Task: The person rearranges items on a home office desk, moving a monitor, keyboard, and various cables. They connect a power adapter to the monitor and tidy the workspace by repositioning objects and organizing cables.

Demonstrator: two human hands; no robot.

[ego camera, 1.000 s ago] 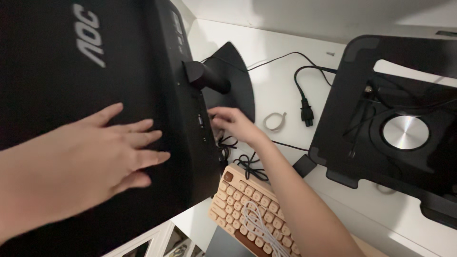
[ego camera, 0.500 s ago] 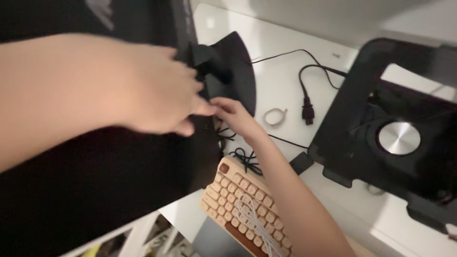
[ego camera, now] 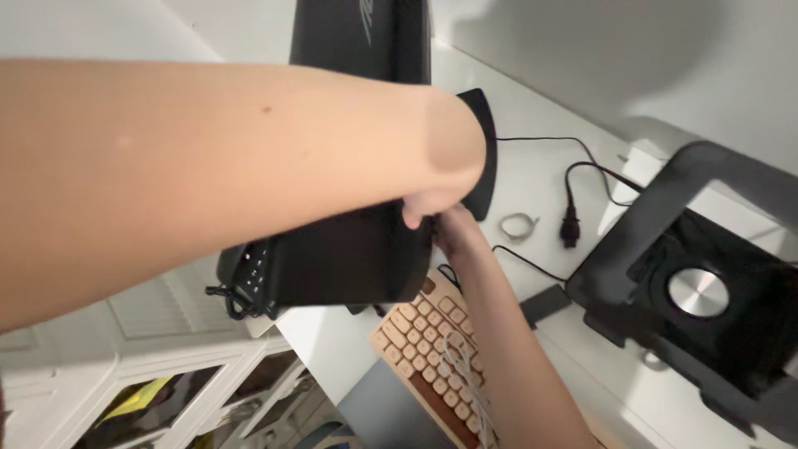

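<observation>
your left hand (ego camera: 432, 195) is reaching across the view from the left, the forearm filling much of the picture. the hand is bending down over the rear edge of the black monitor (ego camera: 349, 249), with one fingertip showing against the casing; whether the fingers are clenched on the casing or only resting there cannot be told. your right hand (ego camera: 453, 226) is coming up from the lower right and is touching the same area of the monitor, just below the left hand; most of it is hidden, so the state of its fingers cannot be told either.

the monitor is standing at the left end of the white bench (ego camera: 532, 179), its back facing the camera, with a row of ports (ego camera: 253, 270) at its lower left edge. its curved black base (ego camera: 485, 158) is showing just behind your hands.

a beige keyboard (ego camera: 424, 337) with a pale coiled cord on it is lying below your right forearm. a black power cable (ego camera: 569, 224) and a small white loop (ego camera: 517, 224) are lying right of the base. a black stand (ego camera: 706, 291) with a round metal disc is occupying the right side.
</observation>
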